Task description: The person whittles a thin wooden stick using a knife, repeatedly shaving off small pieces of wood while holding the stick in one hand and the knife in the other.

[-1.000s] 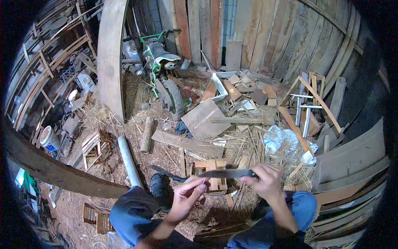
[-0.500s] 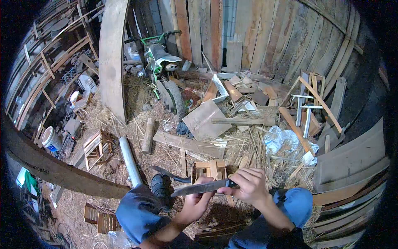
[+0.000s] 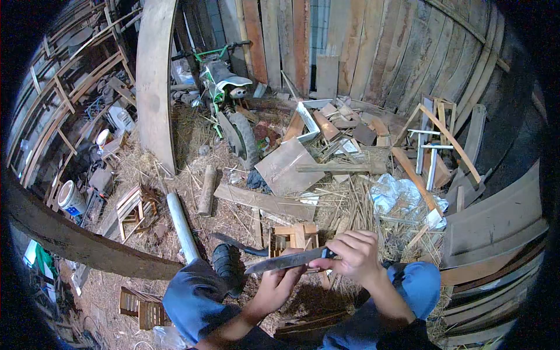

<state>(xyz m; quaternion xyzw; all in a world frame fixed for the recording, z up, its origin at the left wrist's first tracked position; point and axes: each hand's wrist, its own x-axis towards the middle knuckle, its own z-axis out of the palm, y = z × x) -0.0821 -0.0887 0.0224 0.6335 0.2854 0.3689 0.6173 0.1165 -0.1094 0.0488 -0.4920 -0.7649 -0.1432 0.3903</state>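
A long knife (image 3: 287, 262) with a dark handle lies across the space between my knees, its tip pointing left. My right hand (image 3: 353, 255) is wrapped round the handle. My left hand (image 3: 280, 281) is under and behind the blade near its middle, fingers closed; what it grips, if anything, is hidden by the blade. Just beyond the hands sits a small wooden crate (image 3: 297, 230). A dark curved blade-like piece (image 3: 239, 245) lies to the left of the crate, above my dark boot (image 3: 227, 262).
A pale pole (image 3: 182, 224) leans by my left knee. Small slatted crates (image 3: 140, 309) lie at lower left. Farther off are a motorbike (image 3: 224, 87), a flat board (image 3: 289, 166), scrap wood and a white plastic sheet (image 3: 394, 194). Curved planks stand at right.
The knife and my right hand have shifted slightly right and up, with the blade tilted a little more. My left hand has barely moved.
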